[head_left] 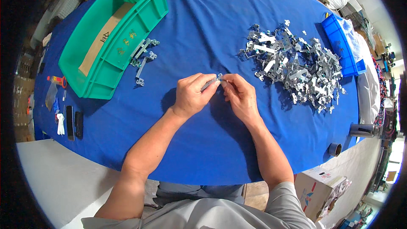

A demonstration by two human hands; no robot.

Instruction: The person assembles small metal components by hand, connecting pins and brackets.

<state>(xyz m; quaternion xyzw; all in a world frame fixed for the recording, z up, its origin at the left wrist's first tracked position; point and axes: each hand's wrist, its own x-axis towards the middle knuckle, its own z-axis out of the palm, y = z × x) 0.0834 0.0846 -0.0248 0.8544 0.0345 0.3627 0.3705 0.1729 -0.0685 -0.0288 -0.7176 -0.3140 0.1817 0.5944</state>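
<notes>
Over the middle of the blue cloth, my left hand [191, 95] and my right hand [243, 96] meet with their fingertips nearly touching. Between them is a small metal bracket [219, 76], mostly covered by the fingers. The left thumb and fingers pinch its strip-like body, while the right thumb and fingers close on its other end. To the right lies a big heap of similar silvery metal brackets [292, 65], tangled together. A few more brackets [144, 64] lie at the left, beside the green crate.
A green plastic crate [95, 85] with a cardboard strip inside stands at the left. Near the left edge lie a phone [70, 123] and a black case [79, 125]. A blue bin [347, 55] is behind the heap. A dark cup-like ring [335, 149] sits by the right edge.
</notes>
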